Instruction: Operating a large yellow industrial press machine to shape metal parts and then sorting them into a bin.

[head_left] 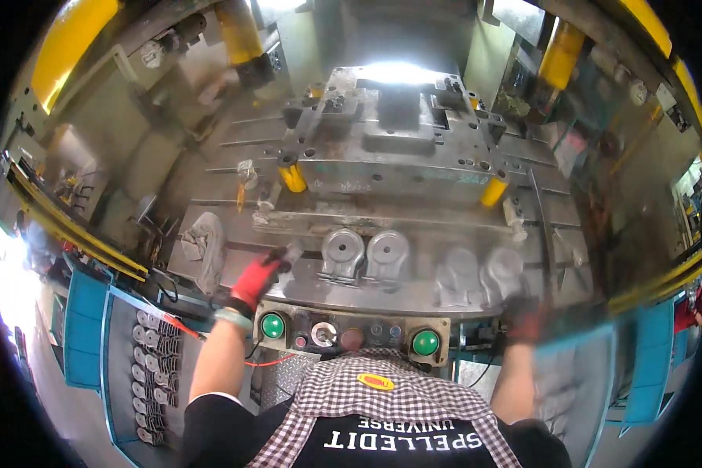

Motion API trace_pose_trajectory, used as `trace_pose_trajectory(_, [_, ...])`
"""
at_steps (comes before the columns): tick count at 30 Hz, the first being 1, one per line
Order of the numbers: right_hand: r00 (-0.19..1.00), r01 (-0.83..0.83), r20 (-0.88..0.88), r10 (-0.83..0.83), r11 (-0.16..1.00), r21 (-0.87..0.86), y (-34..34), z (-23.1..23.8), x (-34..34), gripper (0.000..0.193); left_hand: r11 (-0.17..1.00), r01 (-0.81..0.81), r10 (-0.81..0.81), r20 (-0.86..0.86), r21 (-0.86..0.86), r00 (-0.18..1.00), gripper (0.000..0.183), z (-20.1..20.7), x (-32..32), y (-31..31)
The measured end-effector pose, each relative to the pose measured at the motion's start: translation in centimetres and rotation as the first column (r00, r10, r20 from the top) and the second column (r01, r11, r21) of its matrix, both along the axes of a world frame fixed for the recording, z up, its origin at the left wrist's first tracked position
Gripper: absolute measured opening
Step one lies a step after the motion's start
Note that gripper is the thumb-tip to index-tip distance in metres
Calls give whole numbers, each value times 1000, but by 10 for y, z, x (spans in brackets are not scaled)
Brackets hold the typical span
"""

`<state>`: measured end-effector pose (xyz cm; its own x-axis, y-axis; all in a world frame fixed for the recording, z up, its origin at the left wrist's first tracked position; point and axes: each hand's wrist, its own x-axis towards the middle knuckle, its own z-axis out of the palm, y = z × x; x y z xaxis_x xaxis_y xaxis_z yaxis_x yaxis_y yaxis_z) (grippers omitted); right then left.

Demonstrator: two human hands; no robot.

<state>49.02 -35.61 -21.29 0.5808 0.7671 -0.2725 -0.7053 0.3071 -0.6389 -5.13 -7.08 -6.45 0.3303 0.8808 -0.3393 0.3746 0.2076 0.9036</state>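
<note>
My left hand [259, 279], in a red glove with dark fingertips, reaches over the front edge of the steel press bed. Its fingers are bent beside a small blurred pale grey patch, and I cannot make out whether they hold it. To its right lie two stamped metal parts, a left one [342, 251] and a right one [387, 253], each with a round raised face and a centre hole. Farther right are two smeared grey metal parts, one [458, 277] beside the other [502, 273]. My right hand [522, 318], gloved and blurred, is close below the outer one; its fingers are unclear.
A large steel die [382, 175] with yellow posts stands behind the parts. A grey cloth [203, 246] lies at left. Before me is a control panel [351, 331] with two green buttons. A bin [121, 374] at left holds several stamped parts; a blue-edged bin [593, 382] stands at right.
</note>
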Motion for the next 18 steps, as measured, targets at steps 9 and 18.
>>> trace_pose_trajectory(9, [946,-78,325,15,981,180,63,111,-113,53,669,445,155,-698,595,699,62,-90,40,-4])
trace_pose_trajectory(18, [774,7,-310,553,481,877,302,225,-188,56,699,429,71,-653,572,754,59,-77,6,-6])
